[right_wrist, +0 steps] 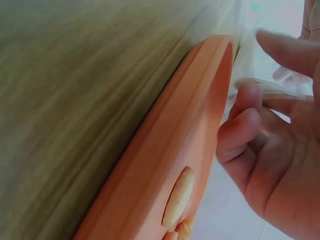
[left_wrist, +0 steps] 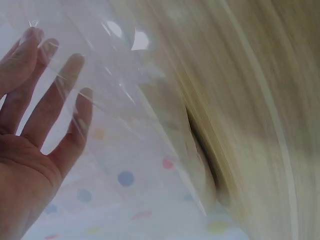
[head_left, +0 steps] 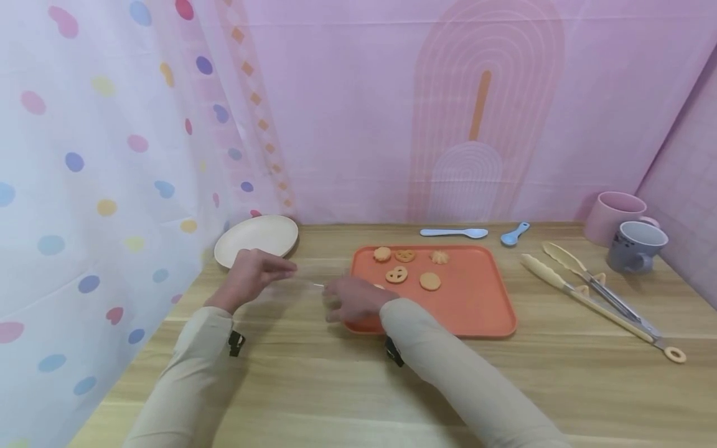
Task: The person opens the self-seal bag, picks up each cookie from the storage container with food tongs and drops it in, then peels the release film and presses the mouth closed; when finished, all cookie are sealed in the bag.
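A clear, thin plastic sheet or bag (left_wrist: 117, 75) stretches out from my left hand (head_left: 250, 278). Thumb and forefinger of that hand pinch its edge, and the other fingers are spread behind it. My right hand (head_left: 356, 298) hovers over the left edge of an orange tray (head_left: 482, 305), its fingers curled about another part of the clear plastic (right_wrist: 282, 90). Between the hands the plastic barely shows in the head view. On the tray lie several cookies, among them a pretzel-shaped one (head_left: 396, 275) and a round one (head_left: 430, 281); my right arm partly hides the tray.
A white plate (head_left: 257, 236) is at the back left, by the dotted curtain (head_left: 134, 186). Behind the tray lie a pale blue spoon (head_left: 454, 233) and a blue measuring spoon (head_left: 515, 234). Tongs (head_left: 605, 305), a pink mug (head_left: 610, 218) and a grey mug (head_left: 635, 247) occupy the right.
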The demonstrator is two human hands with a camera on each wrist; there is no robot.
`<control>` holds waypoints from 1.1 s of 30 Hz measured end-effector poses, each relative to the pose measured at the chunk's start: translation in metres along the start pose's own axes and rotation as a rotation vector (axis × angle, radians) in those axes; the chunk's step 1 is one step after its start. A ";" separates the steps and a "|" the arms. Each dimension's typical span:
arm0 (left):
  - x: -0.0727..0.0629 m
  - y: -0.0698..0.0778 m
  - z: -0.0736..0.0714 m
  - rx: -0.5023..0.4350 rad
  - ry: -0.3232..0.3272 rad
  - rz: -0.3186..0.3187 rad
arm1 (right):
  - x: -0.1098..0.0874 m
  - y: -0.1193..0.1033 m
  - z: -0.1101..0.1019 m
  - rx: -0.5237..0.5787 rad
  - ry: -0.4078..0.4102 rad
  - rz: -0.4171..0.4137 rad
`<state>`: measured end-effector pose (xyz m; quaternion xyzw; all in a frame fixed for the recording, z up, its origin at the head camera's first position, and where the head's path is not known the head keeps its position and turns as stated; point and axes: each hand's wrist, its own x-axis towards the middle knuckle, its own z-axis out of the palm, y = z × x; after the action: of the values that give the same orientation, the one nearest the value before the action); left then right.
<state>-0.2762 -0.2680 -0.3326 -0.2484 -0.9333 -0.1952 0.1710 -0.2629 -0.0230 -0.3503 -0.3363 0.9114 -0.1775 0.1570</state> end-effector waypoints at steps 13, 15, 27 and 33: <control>-0.005 -0.006 0.001 -0.044 0.024 -0.007 | -0.024 0.014 -0.014 0.056 -0.011 -0.028; -0.005 -0.006 0.002 -0.024 0.029 0.003 | -0.042 0.024 -0.022 0.080 0.017 -0.030; -0.002 -0.009 0.006 0.095 0.001 0.084 | -0.182 0.121 -0.079 -0.061 0.364 0.055; -0.002 -0.007 0.012 0.115 -0.016 0.079 | -0.226 0.188 -0.086 -0.218 0.557 0.233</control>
<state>-0.2808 -0.2690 -0.3457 -0.2763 -0.9338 -0.1322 0.1850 -0.2391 0.2809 -0.3170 -0.1832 0.9653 -0.1451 -0.1163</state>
